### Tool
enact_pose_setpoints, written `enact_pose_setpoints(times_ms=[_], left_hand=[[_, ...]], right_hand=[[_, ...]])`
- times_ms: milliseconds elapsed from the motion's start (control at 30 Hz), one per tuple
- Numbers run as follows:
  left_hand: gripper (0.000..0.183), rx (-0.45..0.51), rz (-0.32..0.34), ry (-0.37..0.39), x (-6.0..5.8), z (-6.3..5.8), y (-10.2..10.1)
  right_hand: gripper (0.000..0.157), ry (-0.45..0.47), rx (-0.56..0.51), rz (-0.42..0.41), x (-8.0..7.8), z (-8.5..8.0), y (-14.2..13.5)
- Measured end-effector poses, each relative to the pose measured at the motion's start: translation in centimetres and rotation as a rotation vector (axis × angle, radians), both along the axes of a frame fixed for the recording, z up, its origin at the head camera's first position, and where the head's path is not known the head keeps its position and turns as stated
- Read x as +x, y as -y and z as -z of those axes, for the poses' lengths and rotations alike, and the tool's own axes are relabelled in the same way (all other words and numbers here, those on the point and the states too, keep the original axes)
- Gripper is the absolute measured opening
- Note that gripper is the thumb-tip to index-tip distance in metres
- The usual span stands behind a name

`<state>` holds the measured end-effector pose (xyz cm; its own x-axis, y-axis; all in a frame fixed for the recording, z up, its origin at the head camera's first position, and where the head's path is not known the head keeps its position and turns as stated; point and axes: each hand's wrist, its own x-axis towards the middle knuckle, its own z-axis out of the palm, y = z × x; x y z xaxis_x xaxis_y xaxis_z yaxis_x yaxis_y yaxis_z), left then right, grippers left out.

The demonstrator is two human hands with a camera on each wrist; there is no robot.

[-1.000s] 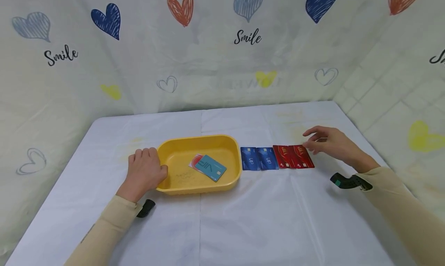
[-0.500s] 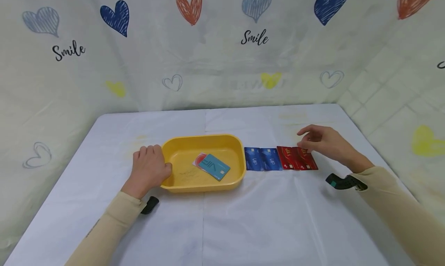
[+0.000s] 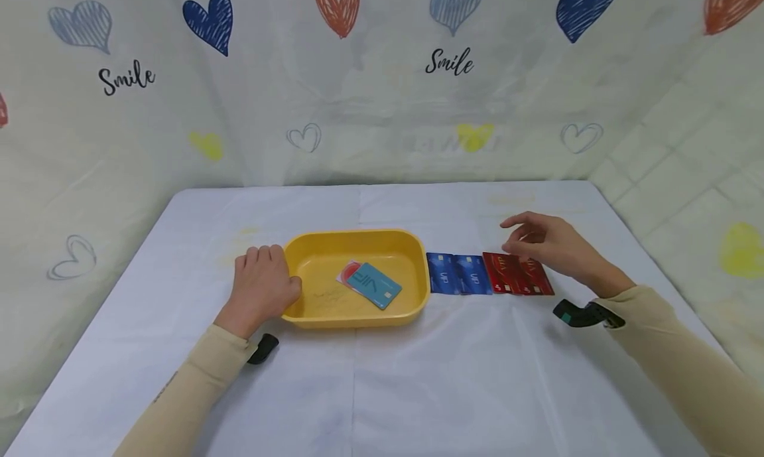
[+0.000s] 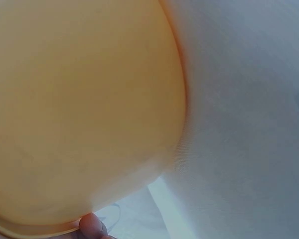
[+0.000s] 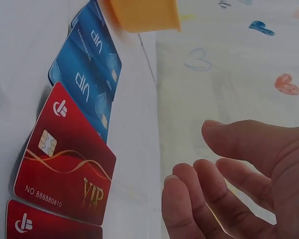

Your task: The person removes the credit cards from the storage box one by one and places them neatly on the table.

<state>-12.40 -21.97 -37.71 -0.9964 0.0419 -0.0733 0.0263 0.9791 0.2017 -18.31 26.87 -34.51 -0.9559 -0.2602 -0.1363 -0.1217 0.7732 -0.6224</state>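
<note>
1. Left hand [image 3: 262, 283] grips the left end of the yellow tray [image 3: 358, 320].
2. Right hand [image 3: 554, 246], fingers loosely bent, holds nothing near the red cards [image 3: 507, 281].
3. Blue cards [image 3: 459, 278] lie between tray and red cards.
4. Teal card [image 3: 377, 286] lies in the tray.

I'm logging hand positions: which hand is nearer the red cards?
Right. The right hand hovers by the red cards; the left hand grips the left end of the yellow tray, beyond the blue cards.
</note>
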Motion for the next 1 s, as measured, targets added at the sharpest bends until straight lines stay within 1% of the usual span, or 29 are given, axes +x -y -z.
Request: enact_pose_setpoints(times_ms=[233,533,767,1000], left_hand=[[0.026,-0.005,-0.005,0.005,-0.2,0.2,0.0],[0.024,-0.009,-0.011,0.000,-0.1,0.1,0.0],[0.024,-0.007,-0.014,0.003,-0.2,0.0,-0.1],[0.023,-0.009,-0.016,-0.011,-0.2,0.2,0.0]], right_hand=[[0.053,-0.004,-0.013,-0.018,-0.2,0.1,1.0],[0.049,-0.031,-0.052,-0.066,-0.9,0.2,1.9],[0.043,-0.038,-0.065,-0.084,-1.1,-0.2,2.8],[0.043,-0.027,-0.078,-0.103,-1.4,-0.6,3.8]])
